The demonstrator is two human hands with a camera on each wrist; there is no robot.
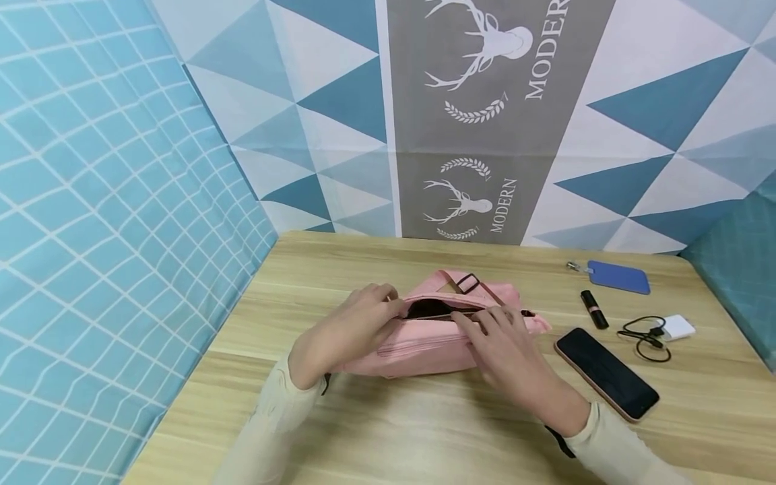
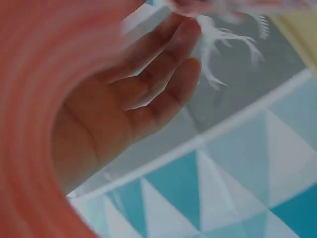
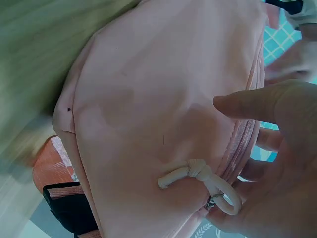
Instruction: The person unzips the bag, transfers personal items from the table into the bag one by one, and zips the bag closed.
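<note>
A pink fabric bag (image 1: 418, 360) lies on the table, its zipped top parted to show a dark inside. At the left end of the opening my left hand (image 1: 348, 330) holds the rim with its fingers curled over it. In the left wrist view pink fabric (image 2: 29, 119) fills the near side, blurred, and hides the thumb. My right hand (image 1: 512, 357) grips the front edge toward the right end, thumb (image 3: 242, 103) on the outer face and fingers over the zipper edge. A knotted cord pull (image 3: 200, 171) hangs beside those fingers in the right wrist view.
Right of the bag lie a phone (image 1: 606, 374), a black lipstick-like tube (image 1: 594, 310), a black cable (image 1: 645, 333) beside a white charger (image 1: 677, 327), and a blue card holder (image 1: 618, 277) with a clip. A strap buckle (image 1: 467, 283) sits behind the opening. Patterned cloth walls border the table.
</note>
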